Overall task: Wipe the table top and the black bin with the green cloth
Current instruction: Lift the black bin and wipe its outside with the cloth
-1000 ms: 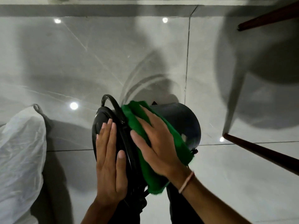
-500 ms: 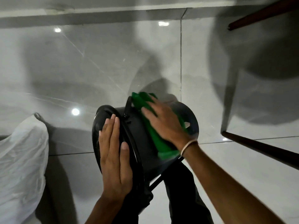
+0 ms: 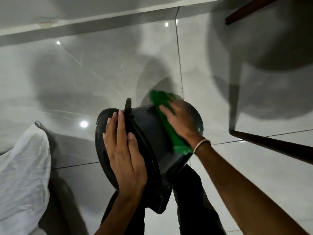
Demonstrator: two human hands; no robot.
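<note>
black plastic fills the middle of my view: the black bin (image 3: pixel 149 133) is tipped on its side above the grey tiled floor (image 3: pixel 84 73), with its lid end to the left and its round base to the right. i cannot tell if it touches the floor or rests on my legs (image 3: pixel 194 192).

my left hand (image 3: pixel 124 153) lies flat on the lid end, fingers straight and close together, the thumb along the rim. it holds nothing; it only presses on the bin.

my right hand (image 3: pixel 181 122) is on the upper side of the bin wall, near the base. its fingers are spread and pressed down on the green cloth (image 3: pixel 171 133). the cloth lies between this hand and the bin. one part comes out past the fingertips at the far edge, and another part hangs below the wrist, where i see a thin bracelet (image 3: pixel 202 144). this hand and the cloth are blurred.

white cloth or bag (image 3: pixel 22 167) lies on the floor to the left, apart from the bin. two dark wooden legs (image 3: pixel 271 146) stand at the right.
</note>
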